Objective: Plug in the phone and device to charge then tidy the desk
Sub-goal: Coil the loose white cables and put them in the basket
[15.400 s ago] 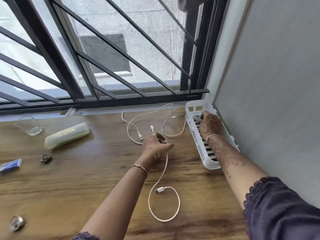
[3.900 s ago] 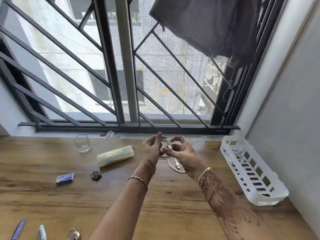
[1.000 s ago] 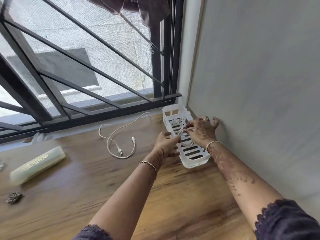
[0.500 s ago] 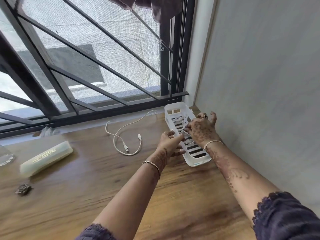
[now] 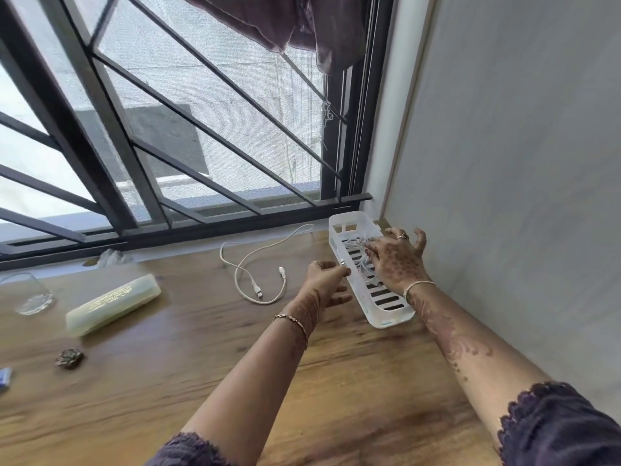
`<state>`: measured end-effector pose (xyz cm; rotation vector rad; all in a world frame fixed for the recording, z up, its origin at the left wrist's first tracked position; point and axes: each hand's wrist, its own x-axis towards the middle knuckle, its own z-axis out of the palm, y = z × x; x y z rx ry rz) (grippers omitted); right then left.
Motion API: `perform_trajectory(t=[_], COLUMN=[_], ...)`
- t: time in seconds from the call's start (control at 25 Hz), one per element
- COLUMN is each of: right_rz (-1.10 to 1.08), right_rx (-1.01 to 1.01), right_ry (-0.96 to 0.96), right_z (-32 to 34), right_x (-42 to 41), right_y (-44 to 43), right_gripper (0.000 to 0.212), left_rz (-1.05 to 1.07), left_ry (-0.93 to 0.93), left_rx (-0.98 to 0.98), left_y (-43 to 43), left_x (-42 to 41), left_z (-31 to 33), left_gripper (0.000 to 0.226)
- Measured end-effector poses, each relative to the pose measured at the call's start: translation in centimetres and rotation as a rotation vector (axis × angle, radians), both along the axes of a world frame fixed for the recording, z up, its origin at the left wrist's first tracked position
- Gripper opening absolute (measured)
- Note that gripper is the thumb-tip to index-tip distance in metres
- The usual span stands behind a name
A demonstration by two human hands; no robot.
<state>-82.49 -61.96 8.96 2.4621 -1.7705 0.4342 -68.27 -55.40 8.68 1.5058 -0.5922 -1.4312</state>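
Note:
A white slotted basket lies on the wooden desk against the right wall. White coiled cables lie inside it. My right hand is over the basket, its fingers spread and pressing down on the cables. My left hand is at the basket's left wall, fingers relaxed, fingertips touching the rim. A loose white charging cable with both plugs showing lies on the desk to the left of the basket. No phone or charger is in view.
A pale yellow case, a glass, a small dark trinket and a blue item lie at the left. A crumpled wrapper sits by the barred window. The grey wall stands close on the right.
Both hands brought a coiled cable over the basket; now it lies inside under my right hand, and my left hand has come off it to the basket's side.

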Motion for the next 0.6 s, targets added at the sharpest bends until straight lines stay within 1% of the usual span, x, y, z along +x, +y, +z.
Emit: perform_trajectory(t=[0.12,0.24,0.36,0.48,0.52,0.56,0.6], right_rz=[-0.010,0.067,0.147,0.264,0.321,0.358,0.374], right_rx=[-0.128,-0.252,-0.260,-0.150,-0.094,-0.003,0.164], right_ry=[-0.047,-0.096,-0.077,-0.031,0.065,0.161,0.213], right_z=[1.1,1.9,1.7,0.3,-0.5,-0.8,-1.0], right_x=[2.0,5.4,9.2,12.1,12.5,12.9,13.5], right_y=[0.8,1.8,3.1,3.8,4.2,4.8,5.2], right_gripper=[0.022,0.019,0.017,0.024,0.028,0.030,0.031], left_rz=[0.043,0.110,0.172,0.231,0.248,0.268,0.290], left_ry=[-0.021,-0.072,-0.118,-0.109,-0.106,-0.109,-0.113], left_rx=[-0.018,-0.020,-0.016,-0.016,-0.012,-0.007,-0.003], left_y=[0.7,1.5,2.5,3.4,3.7,3.9,4.2], left_x=[1.6,4.0,6.8,9.3,10.0,10.7,11.4], left_z=[0.4,0.2,-0.1,-0.3,-0.3,-0.5,-0.7], left_gripper=[0.032,0.028,0.022,0.014,0.013,0.012,0.012])
